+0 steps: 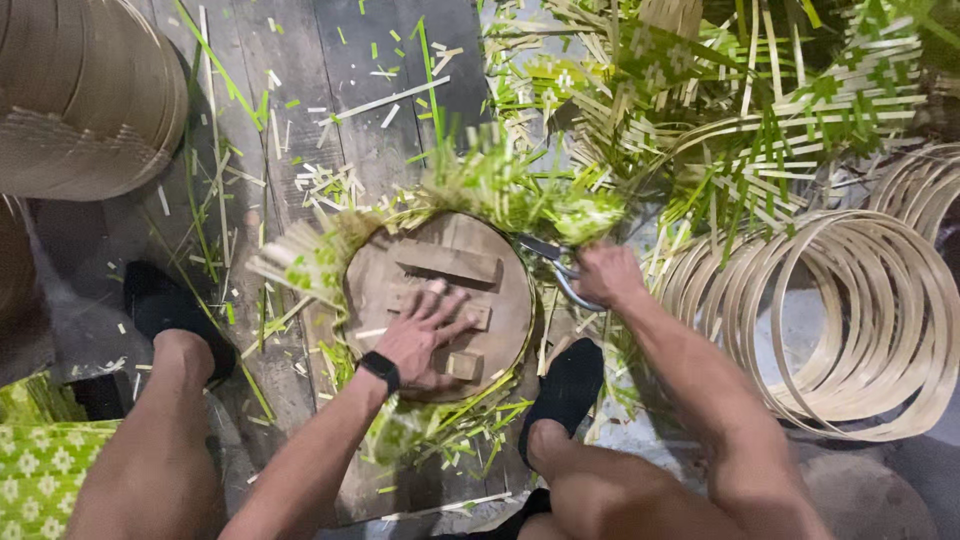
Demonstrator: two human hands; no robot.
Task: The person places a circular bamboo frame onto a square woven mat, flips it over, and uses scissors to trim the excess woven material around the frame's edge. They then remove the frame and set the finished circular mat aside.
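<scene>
My left hand (pixel 428 332) lies flat, fingers spread, on a round wooden disc (pixel 500 300) with small wooden blocks nailed across it. The disc presses down a woven mat of green and pale strips (pixel 500 185), whose loose ends stick out all around its rim. My right hand (pixel 606 273) grips metal scissors (pixel 552 262) at the disc's right edge, blades pointing toward the strip ends. A black watch band (pixel 380 370) sits on my left wrist. My feet in black socks rest beside the disc.
Several bamboo hoops (pixel 860 330) lie stacked at the right. More woven green-and-pale mats (pixel 760 90) pile up at the back right. A stack of woven trays (pixel 80 90) stands at the top left. Cut strip scraps (pixel 330 180) litter the wooden floor planks.
</scene>
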